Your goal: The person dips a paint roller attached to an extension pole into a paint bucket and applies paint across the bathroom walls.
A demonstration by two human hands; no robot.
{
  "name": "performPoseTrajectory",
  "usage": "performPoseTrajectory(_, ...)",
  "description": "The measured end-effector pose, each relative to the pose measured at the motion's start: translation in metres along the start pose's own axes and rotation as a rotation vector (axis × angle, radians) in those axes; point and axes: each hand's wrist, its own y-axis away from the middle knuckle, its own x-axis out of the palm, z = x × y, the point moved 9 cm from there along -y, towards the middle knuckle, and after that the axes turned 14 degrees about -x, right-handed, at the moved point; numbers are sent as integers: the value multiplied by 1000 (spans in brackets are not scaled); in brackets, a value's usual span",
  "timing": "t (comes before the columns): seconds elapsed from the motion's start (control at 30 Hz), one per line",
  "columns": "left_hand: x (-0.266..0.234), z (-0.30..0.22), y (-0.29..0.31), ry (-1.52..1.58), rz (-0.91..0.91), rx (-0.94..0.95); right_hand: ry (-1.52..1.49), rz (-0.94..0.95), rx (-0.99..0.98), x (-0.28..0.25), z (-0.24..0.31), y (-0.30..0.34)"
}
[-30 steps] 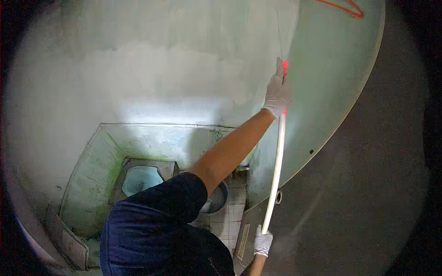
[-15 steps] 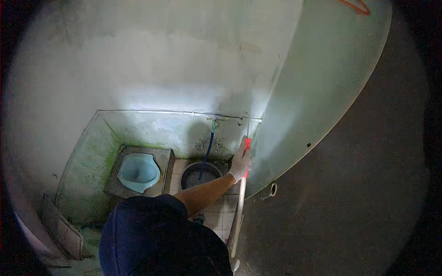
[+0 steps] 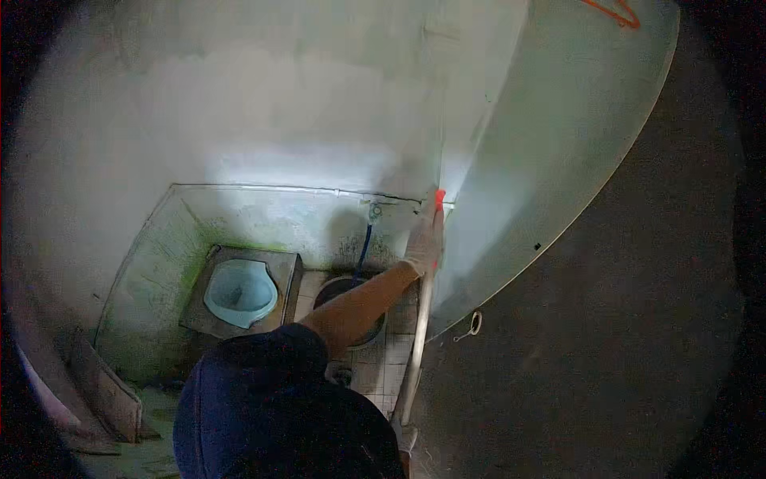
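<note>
My left hand, in a thin whitish glove, is closed round the red grip of a long pale pole. Lower down, my right hand, also gloved and partly hidden behind my dark blue sleeve, is closed at the pole's bottom part. Beyond the red grip a thin rod runs up along the wall. At its top is a small pale bar, too faint to tell its kind.
A light blue squat toilet is set in a raised block at left. Partly behind my forearm stands a dark tub, below a tap with a blue hose. At right is a pale green door panel with a metal ring.
My left hand and the pole have moved up and slightly right. The pale bar has slid higher on the wall. My right hand has risen a little and shows more.
</note>
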Motion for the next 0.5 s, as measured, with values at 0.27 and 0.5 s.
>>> performPoseTrajectory(0.27, 29, 76, 93, 728, 210, -473, 365, 53, -19, -109, 38, 46)
performPoseTrajectory(0.5, -1, -148, 0, 626, 177, -113, -160, -188, 343, -212, 128, -2)
